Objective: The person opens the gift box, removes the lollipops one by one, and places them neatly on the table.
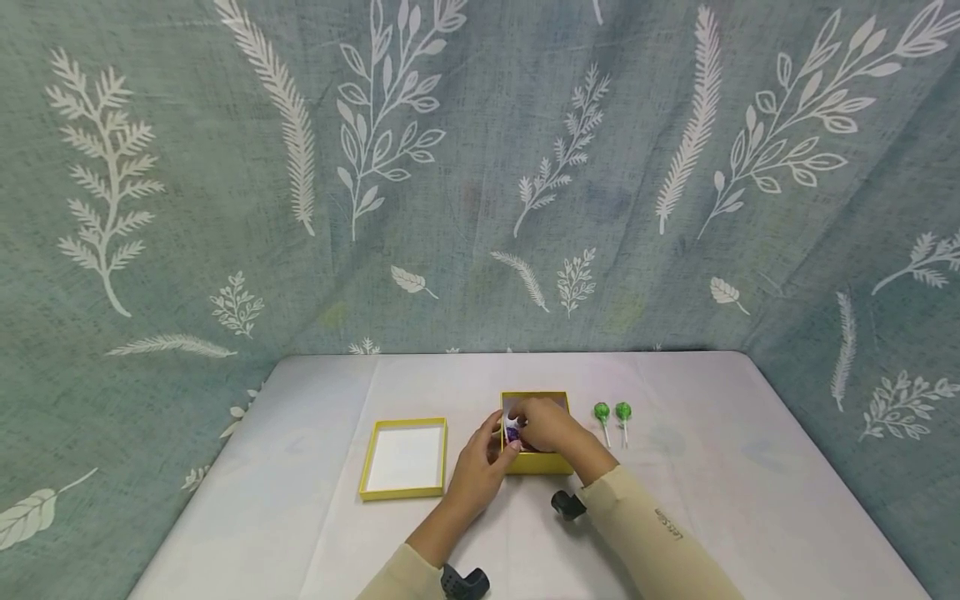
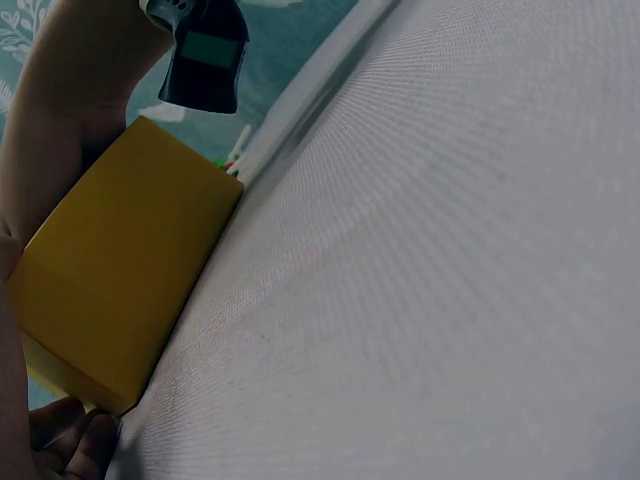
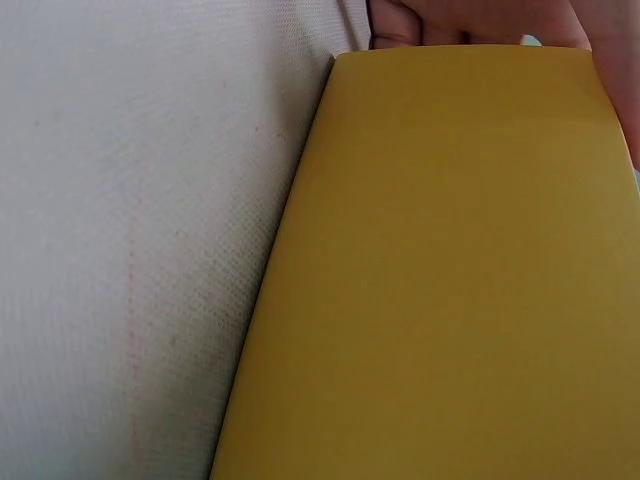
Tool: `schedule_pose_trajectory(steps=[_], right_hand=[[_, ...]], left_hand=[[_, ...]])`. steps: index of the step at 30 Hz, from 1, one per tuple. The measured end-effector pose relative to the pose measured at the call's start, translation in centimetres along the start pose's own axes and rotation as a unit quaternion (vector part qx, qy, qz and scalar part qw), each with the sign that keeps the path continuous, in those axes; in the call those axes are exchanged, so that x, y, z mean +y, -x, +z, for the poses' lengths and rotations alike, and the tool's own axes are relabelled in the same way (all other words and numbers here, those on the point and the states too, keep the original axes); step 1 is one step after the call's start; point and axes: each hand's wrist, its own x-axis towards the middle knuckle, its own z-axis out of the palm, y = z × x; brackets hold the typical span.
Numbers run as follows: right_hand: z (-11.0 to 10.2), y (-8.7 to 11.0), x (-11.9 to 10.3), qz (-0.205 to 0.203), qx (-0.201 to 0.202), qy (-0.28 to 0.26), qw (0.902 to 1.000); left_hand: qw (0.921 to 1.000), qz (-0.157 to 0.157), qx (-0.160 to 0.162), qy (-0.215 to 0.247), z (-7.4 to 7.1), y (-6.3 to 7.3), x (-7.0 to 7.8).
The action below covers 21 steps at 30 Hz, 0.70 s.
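Observation:
A yellow box (image 1: 536,464) stands uncovered on the table, its plain yellow wall (image 3: 430,260) filling much of the right wrist view. My left hand (image 1: 476,471) holds the box at its left side, thumb over the near left corner. In the left wrist view, fingers (image 2: 85,445) of that hand bend against the box's lower edge. My right hand (image 1: 549,423) reaches down inside the box from the right. Close to its fingers is a purple and white item (image 1: 512,429), partly covered; whether the fingers grip it cannot be seen.
A yellow-rimmed lid (image 1: 405,458) with a white inside lies left of the box. Two green-wrapped lollipops (image 1: 602,412) lie to its right, sticks toward me. A white cloth (image 1: 750,500) covers the table. A leaf-patterned curtain (image 1: 465,192) hangs behind.

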Motion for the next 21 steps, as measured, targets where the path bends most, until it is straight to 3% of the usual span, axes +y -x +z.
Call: schedule_pose_trajectory(steps=[8, 15, 21], right_hand=[[-0.6, 0.3, -0.1, -0.019, 0.033, -0.020, 0.9991], [-1.2, 0.5, -0.1, -0.007, 0.038, -0.021, 0.9990], [-1.9, 0.7, 0.2, -0.036, 0.065, -0.019, 0.9971]], left_hand=[[1.0000, 0.007, 0.000, -0.001, 0.0, 0.0, 0.1], [0.9999, 0.012, 0.003, -0.002, 0.0, -0.1, 0.1], [0.9999, 0.010, 0.000, 0.007, 0.1, -0.1, 0.1]])
